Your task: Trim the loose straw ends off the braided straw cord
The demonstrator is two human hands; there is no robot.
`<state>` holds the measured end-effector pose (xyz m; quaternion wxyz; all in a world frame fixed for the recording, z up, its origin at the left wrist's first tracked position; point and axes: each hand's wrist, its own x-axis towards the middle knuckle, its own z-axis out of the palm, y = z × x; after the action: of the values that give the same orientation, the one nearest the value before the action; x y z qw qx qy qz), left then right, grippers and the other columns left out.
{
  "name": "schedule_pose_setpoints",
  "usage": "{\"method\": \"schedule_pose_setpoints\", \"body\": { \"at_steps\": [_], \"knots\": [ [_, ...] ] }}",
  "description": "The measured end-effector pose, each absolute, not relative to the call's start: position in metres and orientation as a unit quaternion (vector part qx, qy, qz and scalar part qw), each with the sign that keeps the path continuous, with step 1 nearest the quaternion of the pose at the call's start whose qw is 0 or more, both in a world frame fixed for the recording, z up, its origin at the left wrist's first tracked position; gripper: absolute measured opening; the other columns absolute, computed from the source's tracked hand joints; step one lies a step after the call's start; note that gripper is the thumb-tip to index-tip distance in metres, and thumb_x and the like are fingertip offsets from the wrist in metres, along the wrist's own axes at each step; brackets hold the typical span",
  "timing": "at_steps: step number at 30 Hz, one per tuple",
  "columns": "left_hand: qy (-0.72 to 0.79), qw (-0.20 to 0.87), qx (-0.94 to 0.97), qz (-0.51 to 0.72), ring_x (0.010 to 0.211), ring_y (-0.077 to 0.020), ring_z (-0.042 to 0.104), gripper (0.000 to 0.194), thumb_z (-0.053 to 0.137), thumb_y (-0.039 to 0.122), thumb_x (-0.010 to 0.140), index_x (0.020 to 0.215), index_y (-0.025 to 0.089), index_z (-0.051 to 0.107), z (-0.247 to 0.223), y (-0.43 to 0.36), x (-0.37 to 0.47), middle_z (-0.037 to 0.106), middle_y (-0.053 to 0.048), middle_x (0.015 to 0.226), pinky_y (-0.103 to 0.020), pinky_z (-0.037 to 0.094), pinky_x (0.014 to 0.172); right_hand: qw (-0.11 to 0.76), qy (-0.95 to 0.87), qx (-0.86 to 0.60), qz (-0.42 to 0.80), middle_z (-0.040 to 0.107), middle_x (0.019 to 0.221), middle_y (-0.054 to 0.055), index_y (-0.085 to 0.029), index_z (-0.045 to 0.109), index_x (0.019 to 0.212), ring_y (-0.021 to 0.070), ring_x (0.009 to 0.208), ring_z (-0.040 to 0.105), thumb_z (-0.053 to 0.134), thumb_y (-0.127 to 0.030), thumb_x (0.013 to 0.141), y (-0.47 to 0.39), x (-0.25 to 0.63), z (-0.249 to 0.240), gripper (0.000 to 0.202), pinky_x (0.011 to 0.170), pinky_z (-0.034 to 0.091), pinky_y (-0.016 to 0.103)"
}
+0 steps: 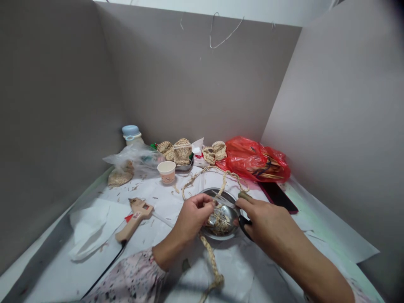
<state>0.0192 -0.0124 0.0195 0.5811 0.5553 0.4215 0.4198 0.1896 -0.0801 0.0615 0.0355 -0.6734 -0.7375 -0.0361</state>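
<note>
My left hand (194,214) is closed in a pinch on a braided straw cord (209,252). The cord hangs below the hand to a knotted lump near the front, and more of it loops behind the bowl. In my right hand (265,216) is a pair of scissors (245,227) with a dark handle, its blades pointing left toward the pinched fingers. Both hands are over a round metal bowl (234,234) that holds loose straw scraps. Exactly where the blades meet the straw is too small to tell.
A hot glue gun (135,219) lies left, its cable running forward. Behind are a paper cup (166,172), a clear plastic bag (139,158), woven straw pieces (182,151), a blue-lidded bottle (131,134) and a red bag (243,158). A phone (279,198) lies right. Grey panels enclose the table.
</note>
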Motion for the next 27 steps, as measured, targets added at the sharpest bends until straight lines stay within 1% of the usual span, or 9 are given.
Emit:
{"method": "schedule_pose_setpoints", "body": {
  "at_steps": [3,9,16,21,27],
  "knots": [
    [0.422,0.581,0.555,0.42,0.04,-0.0062,0.032,0.016,0.064,0.03,0.066,0.066,0.014,0.061,0.021,-0.0114,0.0184,0.042,0.007,0.043,-0.019,0.022,0.042,0.007,-0.737,-0.674,-0.05,0.068,0.09,0.003,-0.026,0.06,0.097,0.0205,0.079,0.064,0.055,-0.015,0.076,-0.079,0.1868,0.0611,0.024,0.051,0.021,0.028],
    [0.433,0.574,0.56,0.413,0.039,-0.0064,0.033,0.017,0.064,0.03,0.069,0.065,0.014,0.059,0.0202,-0.01,0.0169,0.042,0.007,0.042,-0.02,0.022,0.042,-0.001,-0.739,-0.667,-0.097,0.066,0.093,0.004,-0.026,0.059,0.097,0.0196,0.08,0.064,0.051,-0.011,0.081,-0.0776,0.189,0.0553,0.023,0.05,0.02,0.029],
    [0.429,0.574,0.56,0.416,0.038,-0.0064,0.034,0.015,0.062,0.029,0.07,0.064,0.015,0.059,0.0174,-0.0099,0.0169,0.043,0.007,0.041,-0.02,0.022,0.042,-0.016,-0.739,-0.664,-0.107,0.067,0.089,0.004,-0.025,0.06,0.095,0.0209,0.078,0.064,0.049,-0.014,0.085,-0.0752,0.1885,0.0548,0.019,0.049,0.018,0.029],
    [0.439,0.566,0.567,0.407,0.038,-0.0061,0.033,0.017,0.062,0.03,0.07,0.064,0.015,0.056,0.0181,-0.0095,0.0167,0.042,0.007,0.041,-0.019,0.022,0.042,-0.019,-0.742,-0.664,-0.087,0.068,0.088,0.003,-0.026,0.06,0.096,0.0193,0.076,0.064,0.051,-0.013,0.083,-0.0732,0.1888,0.0554,0.021,0.049,0.017,0.028],
    [0.439,0.565,0.57,0.404,0.04,-0.0056,0.033,0.018,0.062,0.031,0.068,0.064,0.015,0.055,0.016,-0.0086,0.0168,0.041,0.008,0.043,-0.019,0.023,0.042,0.003,-0.748,-0.66,-0.064,0.068,0.085,0.002,-0.027,0.06,0.09,0.0178,0.073,0.063,0.049,-0.009,0.078,-0.0716,0.1942,0.0531,0.025,0.049,0.015,0.029]
  ]
}}
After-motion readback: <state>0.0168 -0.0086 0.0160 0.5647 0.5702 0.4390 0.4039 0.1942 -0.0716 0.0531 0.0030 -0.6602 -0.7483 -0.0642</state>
